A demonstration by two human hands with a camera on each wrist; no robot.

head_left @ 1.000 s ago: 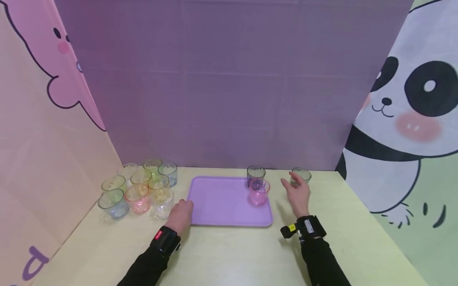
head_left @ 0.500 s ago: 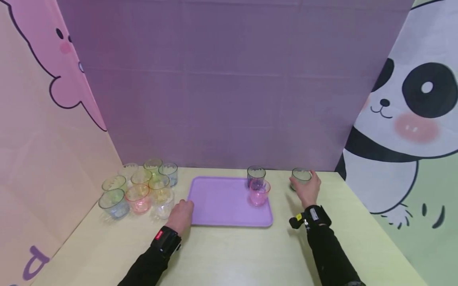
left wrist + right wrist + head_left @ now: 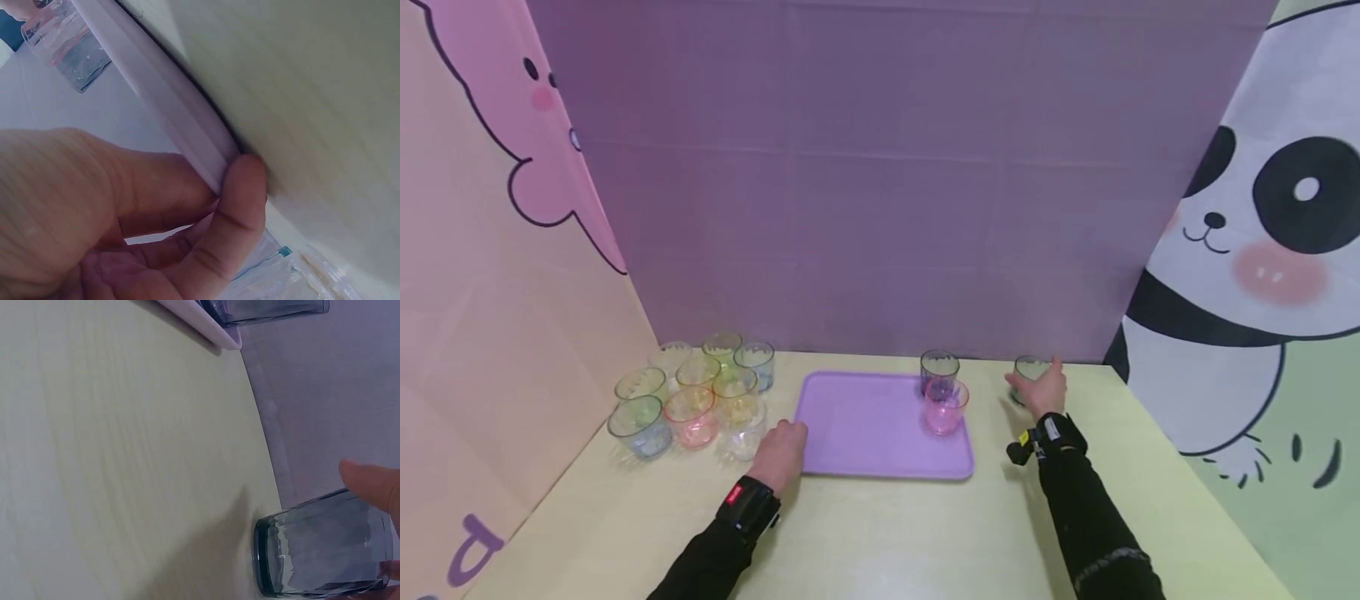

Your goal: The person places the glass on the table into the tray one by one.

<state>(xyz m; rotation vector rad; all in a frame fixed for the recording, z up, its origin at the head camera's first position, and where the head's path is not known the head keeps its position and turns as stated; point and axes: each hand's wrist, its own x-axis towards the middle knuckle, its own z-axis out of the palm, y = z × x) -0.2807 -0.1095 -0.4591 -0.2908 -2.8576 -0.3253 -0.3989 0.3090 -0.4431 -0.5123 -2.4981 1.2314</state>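
Note:
My left hand [image 3: 780, 454] pinches the near left edge of a purple tray [image 3: 850, 433]; in the left wrist view, thumb and index finger [image 3: 245, 187] close on its rim [image 3: 169, 106]. At the back right, my right hand [image 3: 1043, 390] grips a clear greenish-grey drinking glass [image 3: 1028, 368] standing on the table. The right wrist view puts the thumb [image 3: 372, 482] on one side of this glass [image 3: 325, 544] near the rim, fingertips on the other. On the tray's right side stand a pink glass [image 3: 944, 410] and, behind it, a dark grey glass [image 3: 938, 367].
Left of the tray, several glasses in blue, pink, yellow, green and clear stand close together, among them a blue glass [image 3: 642, 429] and a pink glass [image 3: 692, 417]. A purple backdrop [image 3: 865, 208] rises behind the pale table [image 3: 880, 533], with printed panels at both sides.
My right hand has moved right and forward from beside the greenish-grey glass to hold it between thumb and fingers. My left hand stays at the tray's edge; the tray has not moved.

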